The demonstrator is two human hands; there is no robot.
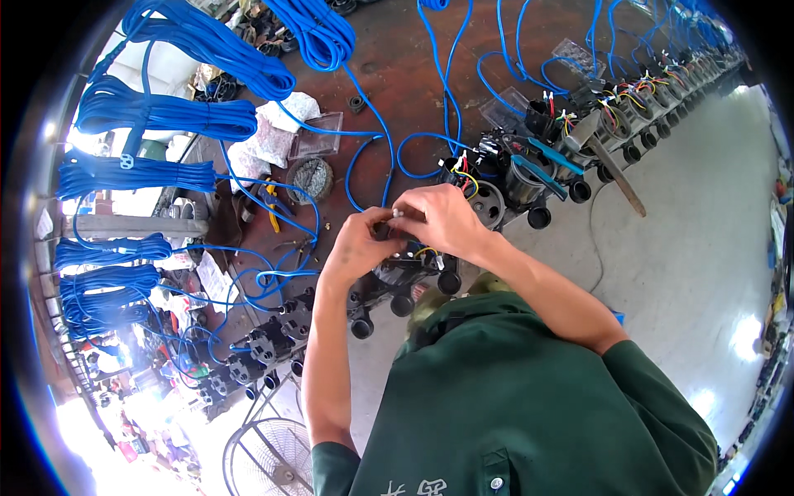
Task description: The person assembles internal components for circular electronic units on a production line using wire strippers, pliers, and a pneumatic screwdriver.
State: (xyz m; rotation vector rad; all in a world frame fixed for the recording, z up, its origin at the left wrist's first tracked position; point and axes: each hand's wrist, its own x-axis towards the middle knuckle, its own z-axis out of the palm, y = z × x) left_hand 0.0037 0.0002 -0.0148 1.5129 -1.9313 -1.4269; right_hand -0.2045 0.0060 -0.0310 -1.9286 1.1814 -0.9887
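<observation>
Both hands meet over the row of motor housings at the bench edge. My right hand [442, 219] is closed in a pinch, with a small white piece [399, 213] showing at its fingertips. My left hand [357, 244] is closed as well, its thumb and finger almost touching the right fingertips; what it grips is hidden. Below them sits a black housing with a yellow wire [426, 250] rising from it. Just beyond my right hand stands an open metal motor housing [490, 204] with coloured wires and a blue cable.
Blue-handled pliers [538, 174] and a hammer [608, 157] lie across housings on the right. Coiled blue cables [136, 175] hang at the left. Near them are a tub of small parts [311, 179], white bags [266, 140] and yellow-handled cutters [271, 207]. A fan [273, 459] stands below.
</observation>
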